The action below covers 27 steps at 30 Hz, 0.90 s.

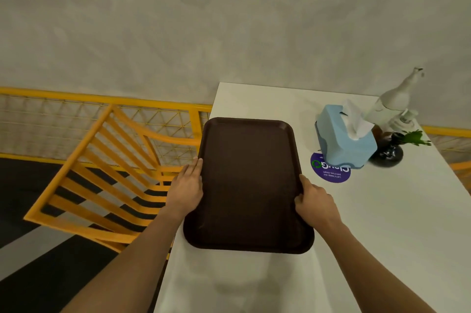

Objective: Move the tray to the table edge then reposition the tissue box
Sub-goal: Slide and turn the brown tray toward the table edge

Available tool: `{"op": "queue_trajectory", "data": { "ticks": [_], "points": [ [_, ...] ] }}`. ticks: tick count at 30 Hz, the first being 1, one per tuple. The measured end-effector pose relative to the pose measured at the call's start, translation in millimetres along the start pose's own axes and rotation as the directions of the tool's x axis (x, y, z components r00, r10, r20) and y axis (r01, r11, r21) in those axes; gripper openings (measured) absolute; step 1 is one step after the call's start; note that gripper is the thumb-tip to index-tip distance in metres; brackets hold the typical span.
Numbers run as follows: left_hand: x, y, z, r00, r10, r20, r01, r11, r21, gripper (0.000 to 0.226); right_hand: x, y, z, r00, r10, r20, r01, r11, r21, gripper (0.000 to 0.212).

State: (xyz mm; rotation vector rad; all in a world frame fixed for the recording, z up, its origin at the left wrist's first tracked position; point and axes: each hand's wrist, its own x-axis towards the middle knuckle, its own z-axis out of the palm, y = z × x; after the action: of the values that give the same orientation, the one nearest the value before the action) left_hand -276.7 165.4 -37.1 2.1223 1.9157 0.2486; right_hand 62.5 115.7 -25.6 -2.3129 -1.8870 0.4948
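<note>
A dark brown tray (249,185) lies on the white table (382,223), along the table's left edge and slightly over it. My left hand (186,190) grips the tray's left rim. My right hand (314,200) grips its right rim, fingers curled over the edge. A light blue tissue box (344,141) with a white tissue sticking out stands to the right of the tray, at the far part of the table, partly on a round purple sticker (331,172).
A white bottle-shaped ornament (392,103) and a small dark vase with a green sprig (390,152) stand just behind the tissue box. A yellow slatted chair (102,180) sits left of the table, with a yellow mesh railing (76,118) behind it.
</note>
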Motion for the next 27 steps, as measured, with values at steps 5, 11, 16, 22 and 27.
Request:
{"op": "queue_trajectory", "data": {
  "ticks": [5,11,16,22,27],
  "points": [
    [22,-6,-3,0.999,0.022,0.028,-0.019,0.995,-0.097,0.056,14,-5,-1,0.998,0.038,0.053,-0.041,0.998,0.055,0.070],
    [23,-3,2,1.000,0.010,0.027,-0.006,0.988,-0.154,0.056,17,0,1,0.996,0.066,0.062,-0.070,0.994,0.080,0.075],
    [16,-5,5,1.000,-0.002,0.022,0.005,0.988,-0.155,0.056,13,4,1,0.997,0.063,0.052,-0.067,0.994,0.083,0.072],
    [17,-7,7,1.000,0.005,0.012,-0.004,0.989,-0.148,0.057,11,3,-2,1.000,0.031,-0.005,-0.031,0.999,-0.040,0.063],
    [21,-10,7,1.000,0.011,0.018,-0.008,0.991,-0.135,0.058,7,2,-3,0.999,0.037,-0.039,-0.041,0.994,-0.100,0.062]
  ]
}}
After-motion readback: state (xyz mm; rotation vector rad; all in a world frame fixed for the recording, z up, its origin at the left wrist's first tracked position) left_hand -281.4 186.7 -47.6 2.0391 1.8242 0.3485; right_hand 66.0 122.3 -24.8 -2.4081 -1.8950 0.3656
